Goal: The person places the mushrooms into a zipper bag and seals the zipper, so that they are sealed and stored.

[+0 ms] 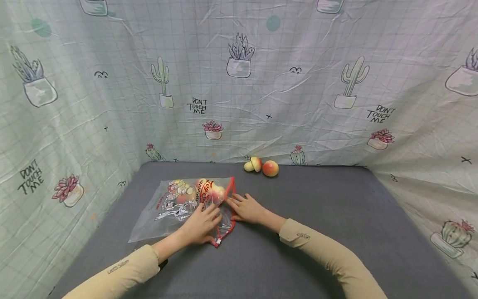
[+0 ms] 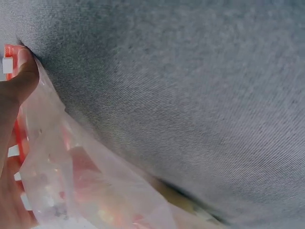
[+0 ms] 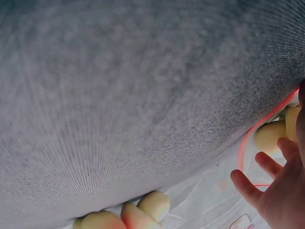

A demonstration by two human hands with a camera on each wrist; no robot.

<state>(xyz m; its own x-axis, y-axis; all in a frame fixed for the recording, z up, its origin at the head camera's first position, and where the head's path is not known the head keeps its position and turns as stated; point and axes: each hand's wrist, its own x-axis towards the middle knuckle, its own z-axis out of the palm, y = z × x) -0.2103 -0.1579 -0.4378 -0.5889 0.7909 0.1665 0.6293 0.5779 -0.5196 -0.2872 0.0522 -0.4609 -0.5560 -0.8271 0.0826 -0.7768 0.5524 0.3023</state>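
Note:
A clear zip bag (image 1: pixel 149 222) with a red-edged mouth and printed cartoon figures lies on the grey table. Several yellow-and-red, fruit-like pieces (image 1: pixel 216 192) show inside it. My left hand (image 1: pixel 201 224) rests on the bag near its mouth, fingers spread. In the left wrist view its thumb (image 2: pixel 26 71) lies on the bag's corner by the white slider (image 2: pixel 7 65). At the mouth's right side, my right hand (image 1: pixel 249 209) touches the red edge (image 1: pixel 232 187). Its fingers (image 3: pixel 248 188) are spread and fairly straight in the right wrist view; its thumb is mostly cut off.
Near the table's back edge sit a yellow-and-red mushroom-shaped piece (image 1: pixel 254 164) and a round red-yellow fruit-like piece (image 1: pixel 270 168). A patterned cloth (image 1: pixel 269 83) hangs behind and along both sides of the grey table (image 1: pixel 317 216).

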